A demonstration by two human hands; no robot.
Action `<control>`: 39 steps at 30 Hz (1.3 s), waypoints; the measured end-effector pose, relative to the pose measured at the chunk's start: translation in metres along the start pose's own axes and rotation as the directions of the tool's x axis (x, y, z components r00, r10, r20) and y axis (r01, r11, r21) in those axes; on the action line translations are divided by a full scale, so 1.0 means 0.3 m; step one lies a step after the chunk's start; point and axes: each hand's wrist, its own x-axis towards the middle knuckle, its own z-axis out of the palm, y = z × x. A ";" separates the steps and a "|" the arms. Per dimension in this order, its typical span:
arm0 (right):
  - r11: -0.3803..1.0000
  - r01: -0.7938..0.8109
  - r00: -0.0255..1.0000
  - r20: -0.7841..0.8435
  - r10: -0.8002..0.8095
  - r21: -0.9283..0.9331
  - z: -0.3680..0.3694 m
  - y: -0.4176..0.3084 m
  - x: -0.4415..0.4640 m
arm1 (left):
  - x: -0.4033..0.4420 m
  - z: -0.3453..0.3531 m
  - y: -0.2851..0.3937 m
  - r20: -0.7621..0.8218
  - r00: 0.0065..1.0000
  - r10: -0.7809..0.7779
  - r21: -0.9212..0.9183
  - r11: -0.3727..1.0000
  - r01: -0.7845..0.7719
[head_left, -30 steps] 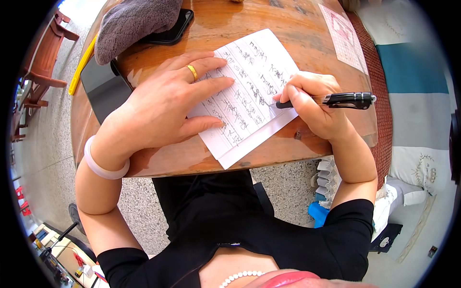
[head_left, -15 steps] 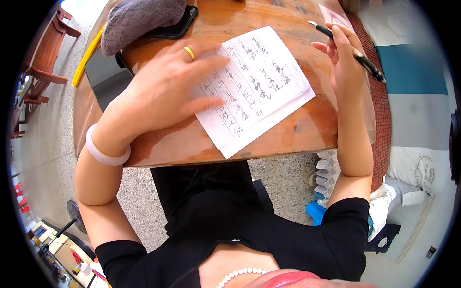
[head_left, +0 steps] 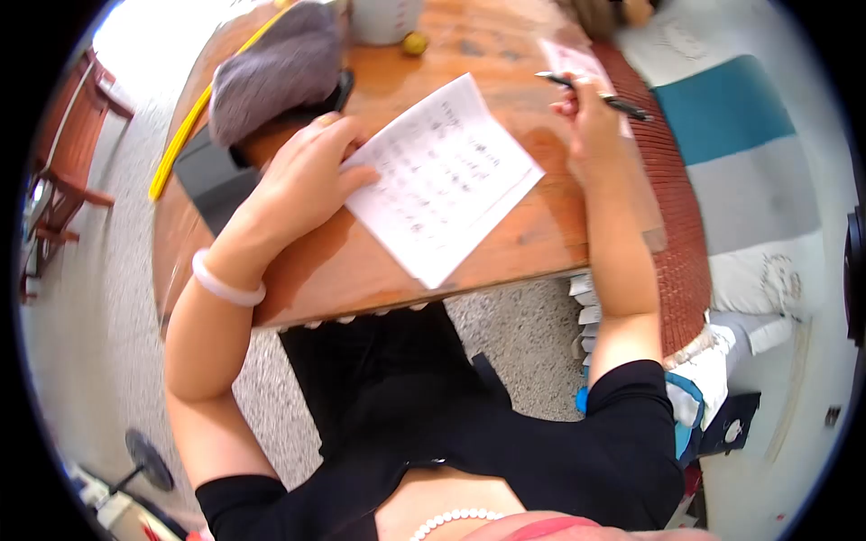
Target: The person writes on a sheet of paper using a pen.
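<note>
A sheet of lined paper (head_left: 442, 180) with rows of handwriting lies at an angle on the wooden table (head_left: 352, 279), and the writing is blurred. Another sheet's edge shows beneath it. My left hand (head_left: 311, 171) rests at the paper's left edge, thumb apart from the bent fingers and lying over the margin. On that hand is a ring, with a pale bangle at the wrist. To the right of the paper, my right hand (head_left: 588, 122) is closed around a black pen (head_left: 627, 108), held nearly level, its silver tip pointing left and clear of the paper.
A grey cloth item (head_left: 275, 77) sits at the back left over a dark device. Beside it are a black flat object (head_left: 215, 185) and a yellow stick (head_left: 185, 135). A white container (head_left: 383, 18) and a small yellow ball (head_left: 415, 43) stand farther back. A pink sheet (head_left: 577, 63) lies at right.
The view has shifted, bringing the white container and yellow ball into sight. My left hand has drawn back from over the writing to the paper's left edge. The right hand still holds the pen.
</note>
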 end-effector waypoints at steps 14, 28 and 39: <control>0.996 0.070 0.985 -0.154 -0.077 -0.048 -0.028 -0.034 -0.012 | 0.013 0.011 -0.021 -0.178 0.973 0.150 0.167 0.979 -0.120; 0.944 0.328 0.936 -0.143 -0.321 0.033 -0.021 -0.069 -0.032 | -0.008 0.015 -0.017 -0.078 0.984 0.163 0.130 0.980 -0.152; 0.975 0.195 0.979 -0.046 -0.201 -0.109 -0.020 -0.044 -0.029 | -0.002 0.011 -0.025 -0.049 0.985 0.162 0.133 0.979 -0.155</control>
